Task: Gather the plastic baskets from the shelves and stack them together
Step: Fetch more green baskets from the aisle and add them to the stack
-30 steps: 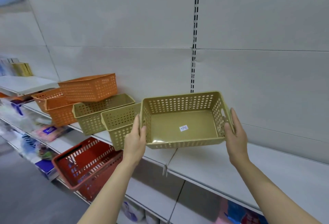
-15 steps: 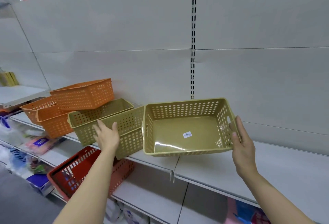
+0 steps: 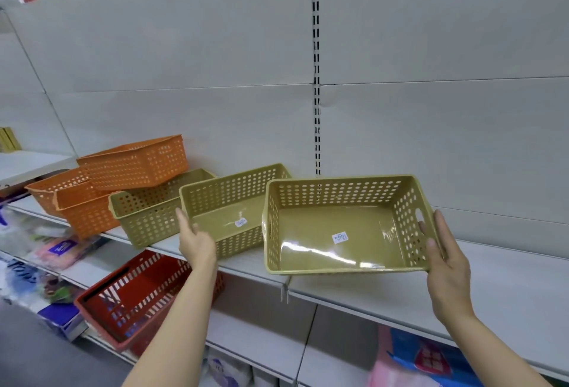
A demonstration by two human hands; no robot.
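Two tan perforated plastic baskets in play | right hand grips tilted near tan basket by its end wall, off shelf | left hand fingers curled on second tan basket rim, on shelf | tip: lift second level, align rims – nest straight down.

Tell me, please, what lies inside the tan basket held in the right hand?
Only a small white barcode sticker on the floor of the tan basket, plus glare from the lights. The right hand grips its right end; nothing inside is covered.
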